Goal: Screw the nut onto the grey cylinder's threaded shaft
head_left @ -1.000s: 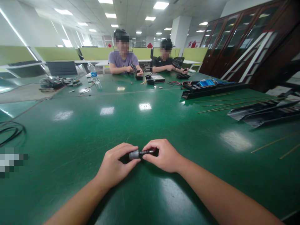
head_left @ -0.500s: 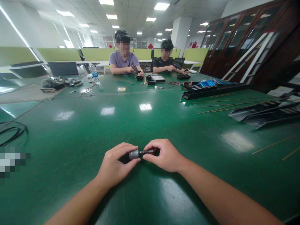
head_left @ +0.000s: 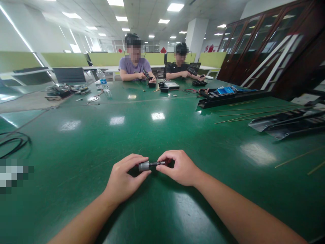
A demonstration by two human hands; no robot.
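Just above the green table, my left hand is closed around a short silver-grey cylinder, thumb below and fingers above. From the cylinder's right end runs a slim dark shaft, in line with a narrow ringed metal piece. My right hand pinches that ringed piece between thumb and fingers. Something reddish shows inside the right hand's curl, mostly hidden. Whether the shaft and the ringed piece are one part, I cannot tell.
Black cable lies coiled at the left. Thin rods and black metal channels lie on the right. Across the green table stands a water bottle. Two people sit there, holding dark tools near small black trays.
My hands have drawn slightly apart, the right one shifting a little to the right. More of the dark shaft shows between the cylinder and my right fingertips.
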